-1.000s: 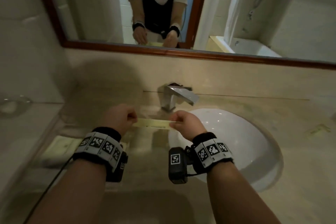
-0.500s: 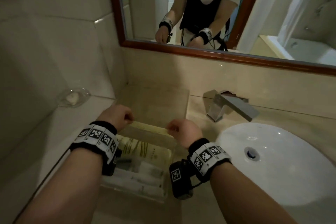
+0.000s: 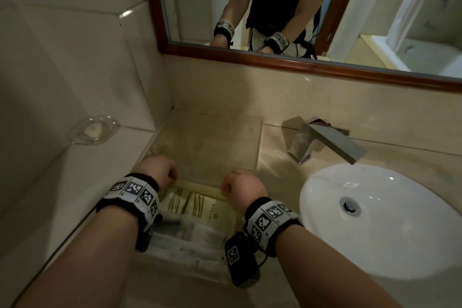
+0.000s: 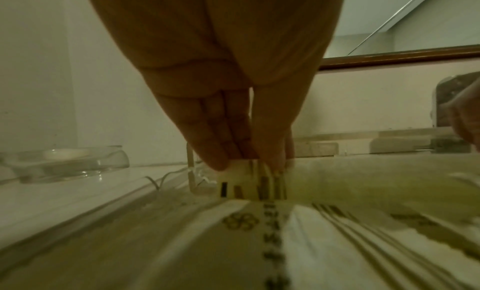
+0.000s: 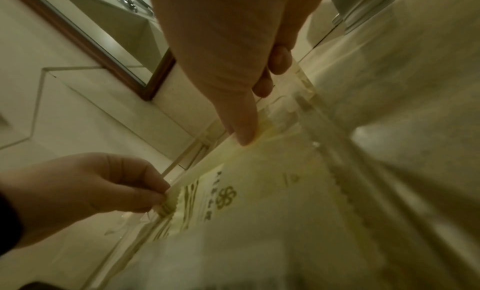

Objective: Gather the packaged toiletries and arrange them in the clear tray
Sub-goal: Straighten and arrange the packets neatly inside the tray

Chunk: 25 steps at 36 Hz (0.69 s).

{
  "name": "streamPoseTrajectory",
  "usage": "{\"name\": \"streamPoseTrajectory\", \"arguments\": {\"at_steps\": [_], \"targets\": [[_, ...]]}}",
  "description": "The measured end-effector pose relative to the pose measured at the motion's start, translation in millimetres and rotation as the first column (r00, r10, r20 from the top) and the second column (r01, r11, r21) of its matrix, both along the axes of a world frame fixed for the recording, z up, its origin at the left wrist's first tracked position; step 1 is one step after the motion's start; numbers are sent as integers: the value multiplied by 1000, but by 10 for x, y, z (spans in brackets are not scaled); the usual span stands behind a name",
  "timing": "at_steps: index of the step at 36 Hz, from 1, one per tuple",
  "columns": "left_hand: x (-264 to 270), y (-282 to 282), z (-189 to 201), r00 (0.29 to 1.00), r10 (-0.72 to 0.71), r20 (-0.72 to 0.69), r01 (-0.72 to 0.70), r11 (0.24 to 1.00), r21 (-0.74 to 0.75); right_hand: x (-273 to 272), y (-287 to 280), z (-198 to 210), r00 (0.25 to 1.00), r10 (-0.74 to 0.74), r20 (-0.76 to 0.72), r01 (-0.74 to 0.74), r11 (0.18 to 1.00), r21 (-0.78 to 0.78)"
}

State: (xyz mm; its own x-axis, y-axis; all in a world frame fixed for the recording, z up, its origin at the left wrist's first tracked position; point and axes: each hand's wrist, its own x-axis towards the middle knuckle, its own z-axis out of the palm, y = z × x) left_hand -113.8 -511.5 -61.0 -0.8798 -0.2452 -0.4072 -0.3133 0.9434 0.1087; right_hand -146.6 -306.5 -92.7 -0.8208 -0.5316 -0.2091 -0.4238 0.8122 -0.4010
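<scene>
Over a clear tray [image 3: 257, 132] on a bathroom counter [image 3: 280, 157], a person holds a pale yellow packet [image 3: 197, 189] stretched between both hands. The left hand [image 3: 160, 170] pinches one end, the right hand [image 3: 241, 189] the other, each with thumb and fingers clamped on the packet's edge.

The head view shows the packet edge-on above other packets [image 3: 190, 230] lying flat in the tray's near half. Only the right wrist view shows a packet's face, with a printed emblem and stripes, and the right thumb pressed to the top edge. The left wrist view alone shows the left fingers [image 4: 221, 148] closed together on the packet's end, low against the tray's contents.

A glass dish [image 3: 93, 130] sits on the ledge to the left. A chrome tap [image 3: 325, 142] stands over a white basin [image 3: 390, 220] at right. Above, a wood-framed mirror [image 3: 275, 60] reflects the person.
</scene>
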Motion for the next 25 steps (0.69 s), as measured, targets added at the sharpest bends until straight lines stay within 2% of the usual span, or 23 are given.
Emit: {"name": "streamPoseTrajectory", "arguments": {"at_steps": [11, 21, 25], "targets": [[-16, 210, 113, 999, 33, -21, -34, 997, -70, 32, 144, -13, 995, -84, -44, 76, 985, -156], [-44, 936, 385, 981, -135, -139, 132, 991, -30, 99, 631, 108, 975, -216, -53, 196, 948, -251], [-73, 1251, 469, 971, -195, -139, 201, 979, 37, 129, 912, 150, 961, -271, -58, 246, 929, -275]]}}
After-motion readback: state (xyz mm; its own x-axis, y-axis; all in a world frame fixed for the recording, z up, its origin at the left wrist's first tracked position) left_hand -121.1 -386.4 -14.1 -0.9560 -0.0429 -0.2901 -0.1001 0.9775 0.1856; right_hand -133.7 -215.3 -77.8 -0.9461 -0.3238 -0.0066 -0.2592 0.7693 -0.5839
